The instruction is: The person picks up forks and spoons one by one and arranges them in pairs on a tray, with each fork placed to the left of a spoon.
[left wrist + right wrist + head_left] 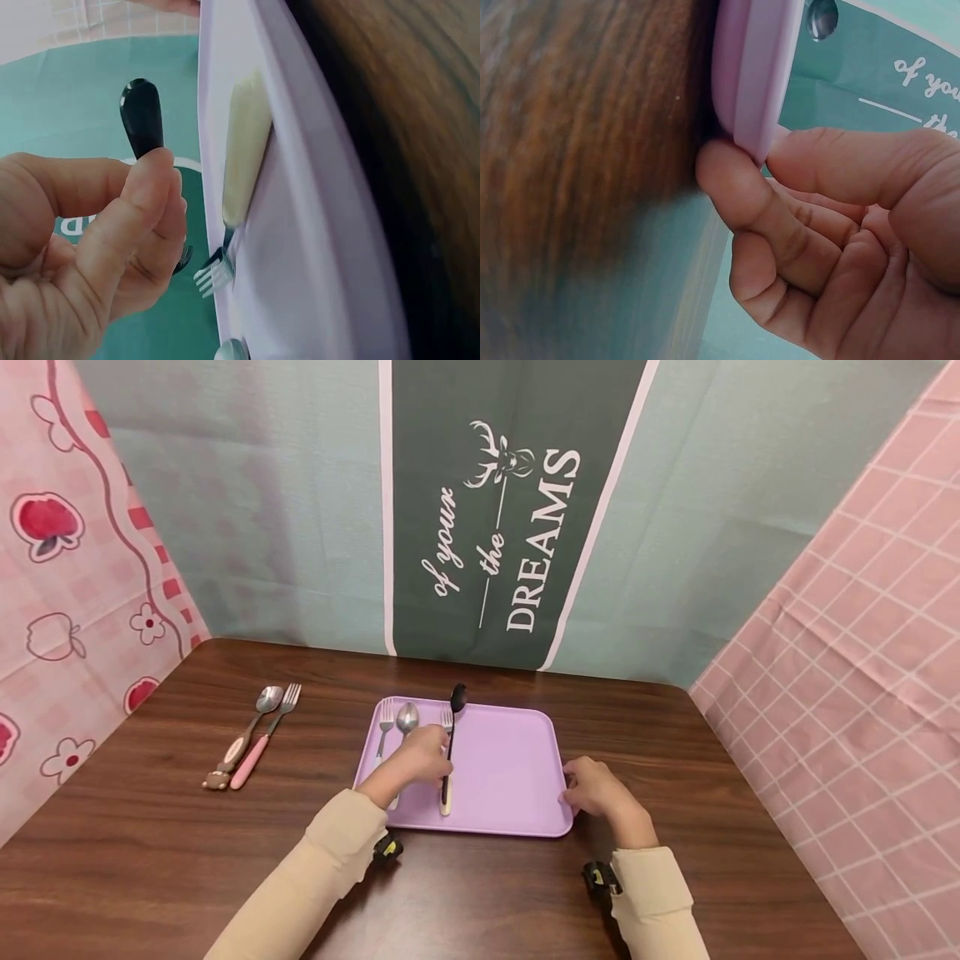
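Note:
My left hand (422, 756) pinches a black spoon (458, 695) between thumb and fingers, over the left half of a lilac tray (510, 768). In the left wrist view the rounded end of the black handle (141, 112) sticks out past the fingertips. Below it on the tray lies a fork with a cream handle (247, 150). A metal spoon (407, 717) and another fork (386, 714) lie further left, their handles partly hidden by my left hand. My right hand (596, 789) grips the tray's right rim (761, 82), thumb on one side and a finger underneath.
Left of the tray, a spoon with a brown bear handle (238, 747) and a fork with a pink handle (258, 750) lie side by side on the dark wooden table (135, 827). A green cloth (300, 527) hangs behind, with pink cloths (847, 635) at the sides.

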The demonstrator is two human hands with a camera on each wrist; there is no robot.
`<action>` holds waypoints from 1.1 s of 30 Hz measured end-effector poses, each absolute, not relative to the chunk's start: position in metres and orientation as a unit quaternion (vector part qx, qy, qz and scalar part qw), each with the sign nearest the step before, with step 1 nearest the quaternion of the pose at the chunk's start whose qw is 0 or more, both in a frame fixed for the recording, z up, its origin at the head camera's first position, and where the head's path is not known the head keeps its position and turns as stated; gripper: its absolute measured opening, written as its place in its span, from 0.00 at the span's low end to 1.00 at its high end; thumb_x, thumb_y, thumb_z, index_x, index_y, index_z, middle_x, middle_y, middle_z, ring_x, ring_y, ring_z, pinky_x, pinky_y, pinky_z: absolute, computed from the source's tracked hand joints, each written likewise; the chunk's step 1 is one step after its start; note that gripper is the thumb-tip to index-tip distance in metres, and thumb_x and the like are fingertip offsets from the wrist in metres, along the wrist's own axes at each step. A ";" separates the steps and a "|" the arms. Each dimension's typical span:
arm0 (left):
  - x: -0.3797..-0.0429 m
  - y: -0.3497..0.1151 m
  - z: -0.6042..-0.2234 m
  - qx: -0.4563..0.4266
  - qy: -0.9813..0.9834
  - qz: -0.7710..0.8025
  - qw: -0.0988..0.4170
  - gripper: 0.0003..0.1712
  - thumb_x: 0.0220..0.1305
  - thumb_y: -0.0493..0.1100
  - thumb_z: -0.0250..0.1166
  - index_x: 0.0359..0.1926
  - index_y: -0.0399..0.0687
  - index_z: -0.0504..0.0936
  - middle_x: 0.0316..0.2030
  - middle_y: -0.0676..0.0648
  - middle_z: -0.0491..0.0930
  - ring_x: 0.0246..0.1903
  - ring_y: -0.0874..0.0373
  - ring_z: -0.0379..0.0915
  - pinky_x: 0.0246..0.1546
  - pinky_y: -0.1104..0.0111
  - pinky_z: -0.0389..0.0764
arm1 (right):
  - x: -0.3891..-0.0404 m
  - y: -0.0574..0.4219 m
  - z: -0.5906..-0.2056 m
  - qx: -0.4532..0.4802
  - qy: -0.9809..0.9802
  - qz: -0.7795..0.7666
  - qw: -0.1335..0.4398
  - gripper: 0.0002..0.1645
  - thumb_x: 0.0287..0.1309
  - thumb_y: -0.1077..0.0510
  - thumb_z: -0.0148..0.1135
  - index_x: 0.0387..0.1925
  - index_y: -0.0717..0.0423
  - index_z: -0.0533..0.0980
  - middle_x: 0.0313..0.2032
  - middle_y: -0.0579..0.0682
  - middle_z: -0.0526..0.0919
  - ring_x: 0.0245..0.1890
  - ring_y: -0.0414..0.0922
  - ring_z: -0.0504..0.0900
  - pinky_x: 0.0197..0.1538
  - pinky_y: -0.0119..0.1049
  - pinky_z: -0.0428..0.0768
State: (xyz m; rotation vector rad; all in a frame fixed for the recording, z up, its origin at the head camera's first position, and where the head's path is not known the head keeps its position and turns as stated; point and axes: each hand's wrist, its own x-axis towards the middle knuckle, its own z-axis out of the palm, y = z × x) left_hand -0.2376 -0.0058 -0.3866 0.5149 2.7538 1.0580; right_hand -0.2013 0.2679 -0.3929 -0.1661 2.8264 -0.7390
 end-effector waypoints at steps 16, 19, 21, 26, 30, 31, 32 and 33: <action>-0.233 0.012 -0.387 0.157 0.916 0.356 0.103 0.16 0.40 0.26 0.62 0.36 0.27 0.74 0.31 0.37 0.76 0.15 0.59 0.75 0.20 0.73 0.75 | -0.202 0.268 -0.394 -0.064 0.959 -0.255 0.107 0.23 0.43 0.72 0.62 0.45 0.76 0.72 0.17 0.51 0.79 0.16 0.45 0.80 0.25 0.36 0.77; -0.233 0.014 -0.387 0.162 0.916 0.354 0.098 0.17 0.40 0.26 0.62 0.37 0.27 0.74 0.34 0.35 0.76 0.14 0.59 0.74 0.19 0.73 0.75 | -0.202 0.267 -0.393 -0.062 0.959 -0.256 0.106 0.22 0.44 0.72 0.62 0.45 0.76 0.72 0.17 0.51 0.79 0.16 0.45 0.80 0.25 0.36 0.76; -0.232 0.014 -0.387 0.163 0.915 0.356 0.099 0.19 0.40 0.26 0.62 0.40 0.26 0.74 0.35 0.35 0.76 0.14 0.60 0.74 0.18 0.73 0.75 | -0.201 0.267 -0.393 -0.066 0.959 -0.255 0.104 0.22 0.44 0.72 0.62 0.44 0.76 0.72 0.17 0.51 0.79 0.16 0.45 0.80 0.25 0.36 0.76; -0.231 0.016 -0.386 0.175 0.907 0.369 0.103 0.19 0.42 0.27 0.61 0.41 0.31 0.78 0.33 0.37 0.77 0.13 0.60 0.74 0.15 0.73 0.75 | -0.201 0.268 -0.394 -0.066 0.959 -0.253 0.105 0.22 0.43 0.72 0.62 0.44 0.76 0.72 0.17 0.51 0.79 0.16 0.45 0.80 0.25 0.36 0.76; -0.230 0.019 -0.387 0.196 0.902 0.370 0.102 0.06 0.44 0.28 0.61 0.25 0.38 0.82 0.23 0.45 0.78 0.11 0.62 0.73 0.15 0.74 0.74 | -0.202 0.269 -0.395 -0.061 0.960 -0.252 0.106 0.22 0.43 0.72 0.62 0.44 0.75 0.73 0.17 0.51 0.79 0.16 0.45 0.80 0.25 0.36 0.76; -0.229 0.019 -0.387 0.201 0.903 0.367 0.101 0.05 0.45 0.29 0.62 0.22 0.40 0.82 0.19 0.47 0.77 0.11 0.63 0.73 0.15 0.74 0.74 | -0.202 0.269 -0.395 -0.059 0.960 -0.252 0.106 0.22 0.43 0.72 0.62 0.44 0.75 0.73 0.17 0.51 0.79 0.16 0.45 0.80 0.25 0.36 0.76; -0.229 0.019 -0.386 0.203 0.902 0.366 0.102 0.05 0.45 0.29 0.62 0.20 0.41 0.81 0.16 0.49 0.76 0.10 0.63 0.73 0.15 0.74 0.74 | -0.202 0.269 -0.395 -0.059 0.960 -0.253 0.107 0.22 0.43 0.72 0.62 0.44 0.75 0.73 0.17 0.51 0.79 0.16 0.45 0.80 0.25 0.36 0.76; -0.229 0.020 -0.386 0.205 0.903 0.364 0.103 0.05 0.44 0.29 0.62 0.19 0.41 0.81 0.14 0.50 0.76 0.10 0.64 0.72 0.15 0.74 0.74 | -0.202 0.269 -0.395 -0.060 0.960 -0.253 0.107 0.22 0.43 0.72 0.62 0.44 0.75 0.73 0.17 0.51 0.79 0.16 0.45 0.80 0.25 0.36 0.76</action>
